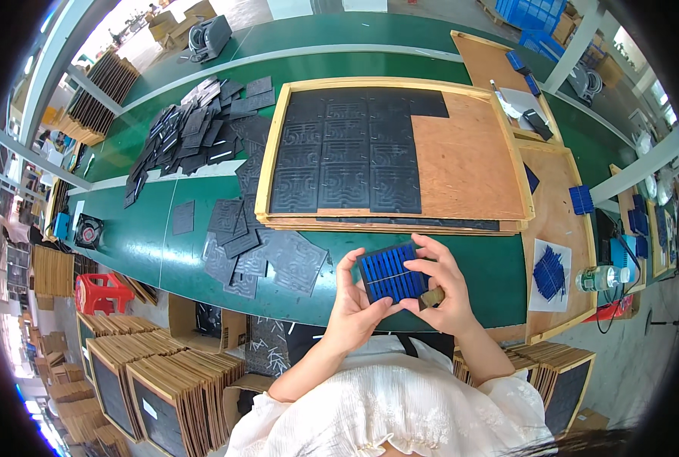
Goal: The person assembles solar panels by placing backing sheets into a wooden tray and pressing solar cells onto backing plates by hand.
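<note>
A small solar panel (389,276), blue cells with pale lines in a dark border, is held tilted in front of me above the near table edge. My left hand (352,308) closes on its left side and lower corner. On the right edge, my right hand (447,293) grips it too. A small brown block (431,298) sits at the right hand's fingers; its kind is unclear. Just beyond is a wooden-framed tray (473,171), partly covered by black patterned plates (339,152). Loose black sheets (298,263) lie left of my hands.
A heap of black plates (191,129) covers the far left of the green table (138,244). At right, a wooden board bears blue cells (550,276) on white paper and a clear bottle (600,279). Stacked framed boards (180,381) and a red stool (103,293) stand below left.
</note>
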The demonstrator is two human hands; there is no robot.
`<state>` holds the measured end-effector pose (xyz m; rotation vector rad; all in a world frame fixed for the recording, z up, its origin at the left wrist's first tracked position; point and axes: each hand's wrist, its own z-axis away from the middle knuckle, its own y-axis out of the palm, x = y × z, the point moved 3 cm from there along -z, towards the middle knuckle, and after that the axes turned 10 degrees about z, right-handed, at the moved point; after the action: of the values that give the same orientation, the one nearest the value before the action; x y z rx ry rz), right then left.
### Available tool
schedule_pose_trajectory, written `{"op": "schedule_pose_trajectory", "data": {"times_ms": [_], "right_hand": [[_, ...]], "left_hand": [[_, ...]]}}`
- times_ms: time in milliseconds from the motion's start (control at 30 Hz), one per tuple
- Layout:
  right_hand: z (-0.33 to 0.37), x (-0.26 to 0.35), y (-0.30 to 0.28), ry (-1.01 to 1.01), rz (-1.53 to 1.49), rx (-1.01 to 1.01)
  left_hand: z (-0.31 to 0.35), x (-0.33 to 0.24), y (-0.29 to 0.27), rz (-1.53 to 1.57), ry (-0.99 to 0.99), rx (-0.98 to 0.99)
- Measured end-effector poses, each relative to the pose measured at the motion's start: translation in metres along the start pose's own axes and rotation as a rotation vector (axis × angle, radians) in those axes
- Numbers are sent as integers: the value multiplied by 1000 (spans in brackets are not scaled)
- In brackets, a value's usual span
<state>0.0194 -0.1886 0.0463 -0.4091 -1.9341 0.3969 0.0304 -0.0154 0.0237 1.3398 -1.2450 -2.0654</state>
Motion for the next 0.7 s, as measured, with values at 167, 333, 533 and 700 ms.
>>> {"op": "schedule_pose_trajectory", "data": {"times_ms": [167, 333, 533, 700], "right_hand": [[-1, -5, -1, -37, -22, -6], [-2, -5, 0, -12, 4, -12], [-1, -5, 0, 35, -19, 3], [-1, -8, -2, 82, -126, -2]], "left_hand": [[-1, -1, 2, 19, 8, -14], [0, -2, 5, -15, -7, 7], [-1, -1, 3, -18, 0, 9], [-1, -2, 5, -10, 8, 9]]}}
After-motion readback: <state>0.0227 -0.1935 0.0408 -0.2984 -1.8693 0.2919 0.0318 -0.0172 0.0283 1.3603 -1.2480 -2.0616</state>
